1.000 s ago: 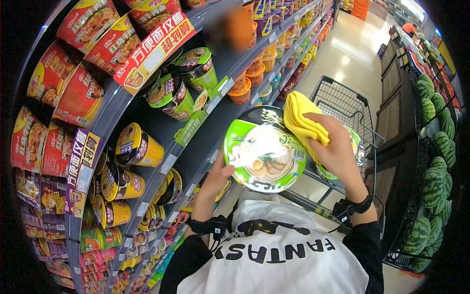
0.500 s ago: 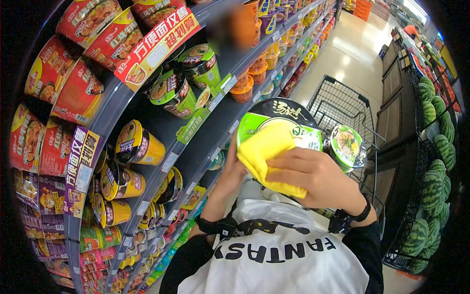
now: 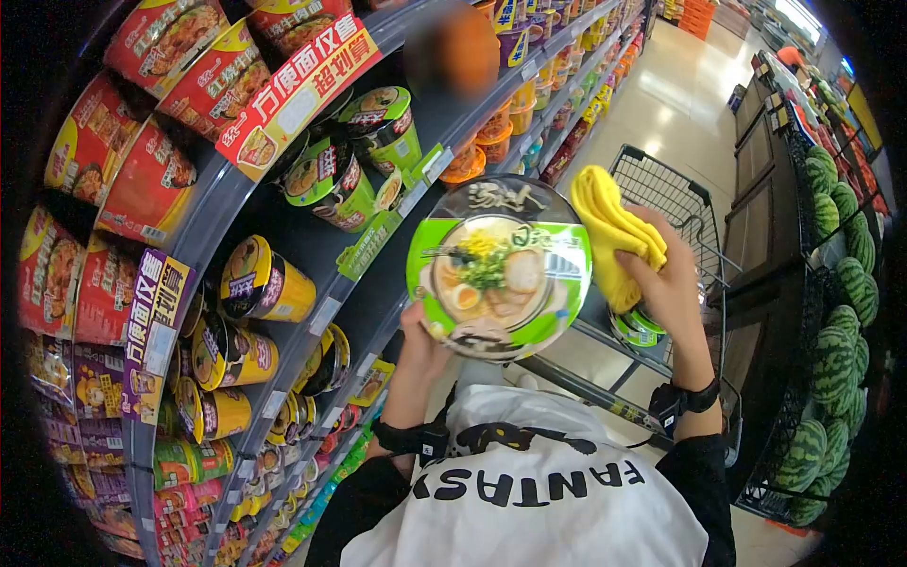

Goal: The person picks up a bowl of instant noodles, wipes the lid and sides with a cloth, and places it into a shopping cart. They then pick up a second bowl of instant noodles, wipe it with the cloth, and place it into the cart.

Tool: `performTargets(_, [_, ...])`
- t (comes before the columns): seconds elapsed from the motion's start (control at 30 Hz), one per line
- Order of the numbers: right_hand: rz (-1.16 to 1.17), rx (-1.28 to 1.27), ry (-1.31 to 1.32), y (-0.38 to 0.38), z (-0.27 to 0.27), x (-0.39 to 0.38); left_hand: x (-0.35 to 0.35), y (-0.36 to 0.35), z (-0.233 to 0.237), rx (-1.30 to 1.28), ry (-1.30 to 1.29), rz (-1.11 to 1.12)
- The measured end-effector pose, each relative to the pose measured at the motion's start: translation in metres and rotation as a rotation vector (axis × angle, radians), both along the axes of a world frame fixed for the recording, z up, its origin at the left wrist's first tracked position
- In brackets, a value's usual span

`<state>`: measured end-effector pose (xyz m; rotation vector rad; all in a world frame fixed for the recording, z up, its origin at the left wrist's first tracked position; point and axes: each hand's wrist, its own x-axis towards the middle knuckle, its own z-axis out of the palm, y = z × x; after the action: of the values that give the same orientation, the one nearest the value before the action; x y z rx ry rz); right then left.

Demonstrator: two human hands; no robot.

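Note:
A green and black noodle bowl [image 3: 501, 269] is tilted so that its round lid, with a picture of noodles and egg, faces me. My left hand [image 3: 422, 342] grips it at the lower left edge, its fingers mostly hidden behind the bowl. To the right of the bowl, my right hand [image 3: 666, 283] is closed on a folded yellow cloth [image 3: 614, 236], apart from the lid. Another green-lidded bowl [image 3: 635, 329] is partly hidden beneath the right hand, by the cart.
Shelves [image 3: 326, 312] of cup noodles run along the left. A black wire shopping cart [image 3: 652, 184] stands ahead to the right. Beyond it, a dark stand holds watermelons [image 3: 839, 359]. A person [image 3: 792, 59] is far off at the upper right.
My right hand has moved right with the cloth, off the lid. The held bowl has shifted left and down, its lid now uncovered and turned more toward me.

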<state>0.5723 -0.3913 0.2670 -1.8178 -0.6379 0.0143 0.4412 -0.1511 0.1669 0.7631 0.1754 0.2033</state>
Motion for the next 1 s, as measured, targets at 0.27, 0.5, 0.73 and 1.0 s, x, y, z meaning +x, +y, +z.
performTargets(0.27, [0.196, 0.485, 0.662, 0.022, -0.012, -0.011, -0.002, 0.001, 0.009, -0.175, -0.013, -0.014])
performTargets(0.5, [0.259, 0.563, 1.005, 0.036, -0.037, -0.018, -0.001, -0.004, 0.011, -0.185, -0.139, -0.111])
performTargets(0.73, [0.21, 0.544, 1.063, 0.034, -0.034, -0.015, 0.0, -0.005, 0.009, -0.116, -0.154, -0.077])
performTargets(1.0, [0.122, 0.498, 0.986, 0.017, -0.02, -0.005, -0.001, 0.003, 0.0, -0.074, -0.149, 0.042])
